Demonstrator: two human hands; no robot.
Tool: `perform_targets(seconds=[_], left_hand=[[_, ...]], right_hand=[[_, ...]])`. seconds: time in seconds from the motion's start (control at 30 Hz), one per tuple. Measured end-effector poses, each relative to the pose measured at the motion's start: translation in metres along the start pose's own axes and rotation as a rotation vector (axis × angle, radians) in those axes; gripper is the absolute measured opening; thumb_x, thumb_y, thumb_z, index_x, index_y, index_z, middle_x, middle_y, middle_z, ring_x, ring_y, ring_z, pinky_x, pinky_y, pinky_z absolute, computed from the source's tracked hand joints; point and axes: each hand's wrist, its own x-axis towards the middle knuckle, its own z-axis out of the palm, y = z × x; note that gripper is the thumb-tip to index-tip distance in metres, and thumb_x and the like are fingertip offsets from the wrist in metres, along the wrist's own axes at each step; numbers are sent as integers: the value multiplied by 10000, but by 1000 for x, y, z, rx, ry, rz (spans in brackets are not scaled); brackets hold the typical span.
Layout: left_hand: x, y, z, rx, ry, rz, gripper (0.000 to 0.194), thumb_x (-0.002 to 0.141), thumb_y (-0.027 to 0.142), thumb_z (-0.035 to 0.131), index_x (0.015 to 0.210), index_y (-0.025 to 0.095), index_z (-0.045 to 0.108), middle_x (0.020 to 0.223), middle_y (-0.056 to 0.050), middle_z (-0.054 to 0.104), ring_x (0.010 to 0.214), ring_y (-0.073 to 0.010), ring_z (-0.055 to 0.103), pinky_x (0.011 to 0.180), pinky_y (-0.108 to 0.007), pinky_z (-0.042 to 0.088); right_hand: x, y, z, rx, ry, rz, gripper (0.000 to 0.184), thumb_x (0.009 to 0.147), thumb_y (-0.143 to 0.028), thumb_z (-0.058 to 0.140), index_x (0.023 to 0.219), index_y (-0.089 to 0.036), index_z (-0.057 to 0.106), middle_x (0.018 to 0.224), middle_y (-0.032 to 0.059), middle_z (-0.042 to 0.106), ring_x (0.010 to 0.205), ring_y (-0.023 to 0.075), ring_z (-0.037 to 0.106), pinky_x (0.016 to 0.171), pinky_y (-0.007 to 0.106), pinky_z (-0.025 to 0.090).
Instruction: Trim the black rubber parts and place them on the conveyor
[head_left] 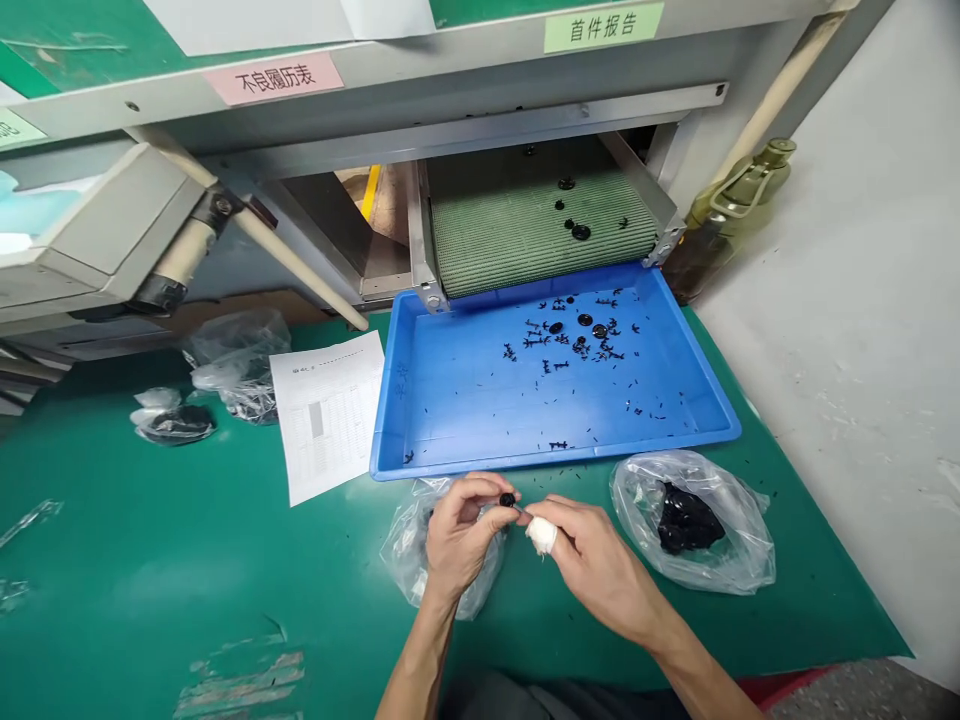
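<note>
Bare forearms lead to the left hand (459,535) and right hand (592,565), low over a flat green mat (150,540). Left fingers (487,513) pinch a small round black plastic piece (508,499). Just beside it, the right hand has one finger wrapped in white cloth (541,535); I cannot tell if it grips. A clear plastic bag (409,555) lies under the left hand. A bright blue plastic tray (525,465) sits below a gray machine's green mesh belt (540,235), near a white wall (840,400).

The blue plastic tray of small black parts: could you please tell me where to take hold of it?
Grip the near rim of the blue plastic tray, coming from your side: that lip is free, while the far edge meets the green conveyor belt.
</note>
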Motion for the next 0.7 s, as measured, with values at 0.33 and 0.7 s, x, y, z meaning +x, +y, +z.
perform_targets(seconds=[0.33,0.7], left_hand=[[7,2,0,-97,-78,96,208,730,97,728,846,208,595,851,-4,630,720,-171,676,534,-277,592],[7,9,-9,148,-205,167,221,737,57,719,879,204,635,856,-23,685,791,-153,653,684,-279,554]], right_hand=[[1,-8,5,56,-62,45,239,831,-70,326,697,-212,463,639,-45,511,572,107,434,548,225,280],[-1,-13,7,170,-28,135,231,836,-117,357,654,-201,472,534,-60,420,449,85,335,459,220,241]])
